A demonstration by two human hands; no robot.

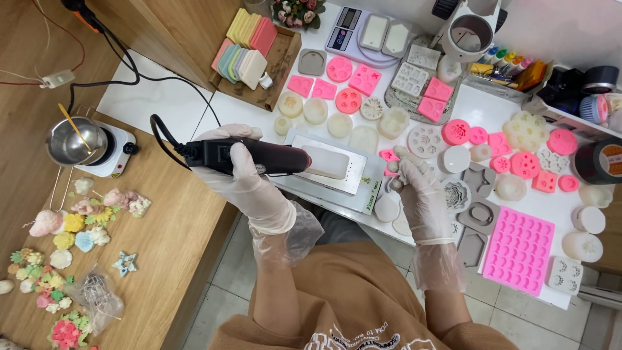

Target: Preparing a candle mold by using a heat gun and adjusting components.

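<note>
Heat tool (249, 157), black and corded, sits clenched in our gloved left hand (243, 175), nozzle levelled over the white rectangular mould (327, 162) on the metal tray (317, 170), close enough to warm its surface. Our right hand (414, 188) pins a small white mould (387, 207) at the table (194, 110) edge, fingers closed on it to steady it.

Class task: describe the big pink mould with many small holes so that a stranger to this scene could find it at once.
Start at the white table crowded with moulds, then go to its near right edge, right of the gloved right hand. There lies the pink mould: a flat rectangle with rows of small cavities. Its pink neighbours are small single shapes, and the grey moulds beside it hold one cavity each.
</note>
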